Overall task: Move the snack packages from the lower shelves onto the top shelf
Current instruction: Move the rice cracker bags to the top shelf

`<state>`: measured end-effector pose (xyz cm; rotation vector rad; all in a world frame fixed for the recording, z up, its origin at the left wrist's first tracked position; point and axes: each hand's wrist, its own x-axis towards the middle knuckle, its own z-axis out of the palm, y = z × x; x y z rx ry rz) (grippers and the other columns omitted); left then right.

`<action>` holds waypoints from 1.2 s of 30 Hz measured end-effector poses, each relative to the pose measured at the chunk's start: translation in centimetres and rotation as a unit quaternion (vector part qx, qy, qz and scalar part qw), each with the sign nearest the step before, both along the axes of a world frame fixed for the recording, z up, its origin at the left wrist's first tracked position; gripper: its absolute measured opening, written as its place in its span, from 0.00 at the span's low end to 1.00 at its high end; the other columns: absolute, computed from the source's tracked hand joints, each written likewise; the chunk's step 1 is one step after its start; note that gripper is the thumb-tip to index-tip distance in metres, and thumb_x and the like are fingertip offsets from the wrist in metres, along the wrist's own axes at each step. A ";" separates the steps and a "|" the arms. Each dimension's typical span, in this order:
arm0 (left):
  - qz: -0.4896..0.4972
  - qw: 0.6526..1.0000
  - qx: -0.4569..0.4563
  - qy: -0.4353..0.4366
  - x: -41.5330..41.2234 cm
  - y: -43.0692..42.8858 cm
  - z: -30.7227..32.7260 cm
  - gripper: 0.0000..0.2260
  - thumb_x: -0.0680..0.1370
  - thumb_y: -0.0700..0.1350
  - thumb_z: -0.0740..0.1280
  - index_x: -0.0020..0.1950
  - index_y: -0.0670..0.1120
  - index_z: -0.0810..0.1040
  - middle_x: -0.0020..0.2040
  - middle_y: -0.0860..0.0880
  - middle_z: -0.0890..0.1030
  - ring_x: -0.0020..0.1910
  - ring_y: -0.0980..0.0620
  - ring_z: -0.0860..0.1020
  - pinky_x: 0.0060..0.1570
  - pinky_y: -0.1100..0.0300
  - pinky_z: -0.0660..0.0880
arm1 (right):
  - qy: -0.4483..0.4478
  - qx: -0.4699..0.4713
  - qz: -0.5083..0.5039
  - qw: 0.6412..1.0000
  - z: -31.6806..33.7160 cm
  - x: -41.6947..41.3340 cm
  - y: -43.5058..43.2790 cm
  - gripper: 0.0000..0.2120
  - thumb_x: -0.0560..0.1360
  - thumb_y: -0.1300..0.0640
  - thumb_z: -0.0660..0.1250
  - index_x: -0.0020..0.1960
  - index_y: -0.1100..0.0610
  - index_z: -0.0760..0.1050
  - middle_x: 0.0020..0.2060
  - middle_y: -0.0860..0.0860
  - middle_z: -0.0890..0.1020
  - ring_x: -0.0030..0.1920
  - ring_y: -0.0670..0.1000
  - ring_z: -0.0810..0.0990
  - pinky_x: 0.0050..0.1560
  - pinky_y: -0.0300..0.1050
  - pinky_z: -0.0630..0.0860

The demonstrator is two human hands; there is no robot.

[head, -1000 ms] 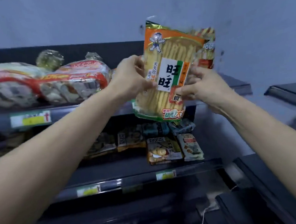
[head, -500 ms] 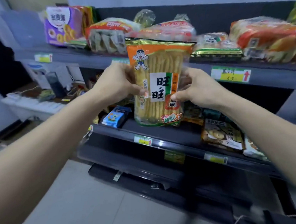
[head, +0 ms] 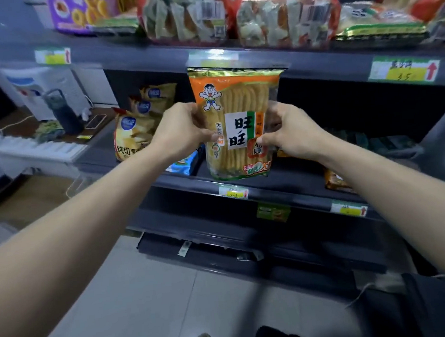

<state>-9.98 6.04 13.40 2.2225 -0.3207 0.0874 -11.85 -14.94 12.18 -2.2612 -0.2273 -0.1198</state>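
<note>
An orange and yellow rice cracker package with a cartoon boy on it is held upright in front of the shelves. My left hand grips its left edge and my right hand grips its right edge. Its top reaches the front lip of the top shelf. That shelf carries several big red and clear snack bags and a purple box. The middle shelf holds yellow chip bags, a blue packet and an orange packet.
Price labels run along the shelf edges. To the left stands a white desk with a dark bottle, a phone and cables. A grey tiled floor lies below, with lower dark shelves jutting out.
The view has swung left and down along the shelving. The package came lower with both hands, from above the top shelf to just below its front edge. Both hands kept their grip.
</note>
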 end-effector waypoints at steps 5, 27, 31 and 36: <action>-0.035 0.999 0.025 0.009 2.8 4.0 -0.3 0.07 0.69 0.43 0.75 0.37 0.50 0.78 0.37 0.52 0.83 0.36 0.56 0.81 0.37 0.60 0.77 | 0.014 0.000 -0.038 0.999 -1.0 1.7 3.5 0.25 0.69 0.65 0.73 0.63 0.50 0.73 0.47 0.44 0.81 0.52 0.48 0.80 0.59 0.50 0.76; -0.050 0.996 0.029 0.062 8.7 14.9 -2.4 0.03 0.70 0.42 0.74 0.38 0.48 0.82 0.39 0.49 0.84 0.40 0.50 0.83 0.48 0.50 0.81 | 0.016 -0.018 -0.061 0.998 -4.2 7.1 14.3 0.24 0.72 0.64 0.71 0.66 0.52 0.71 0.56 0.50 0.80 0.57 0.50 0.78 0.59 0.43 0.73; -0.053 0.996 0.018 0.063 9.5 15.0 -2.7 0.06 0.70 0.41 0.74 0.36 0.50 0.81 0.36 0.53 0.83 0.38 0.56 0.82 0.47 0.54 0.81 | 0.020 -0.022 -0.067 0.997 -4.4 7.4 14.5 0.24 0.73 0.63 0.70 0.67 0.53 0.70 0.59 0.51 0.79 0.59 0.51 0.77 0.60 0.44 0.72; -0.046 0.997 -0.012 0.067 10.2 15.6 -3.3 0.06 0.71 0.39 0.73 0.38 0.50 0.82 0.37 0.52 0.84 0.39 0.53 0.82 0.49 0.52 0.80 | 0.030 -0.044 -0.070 0.996 -4.6 8.1 15.1 0.26 0.74 0.61 0.69 0.70 0.54 0.67 0.64 0.53 0.75 0.65 0.53 0.73 0.65 0.51 0.71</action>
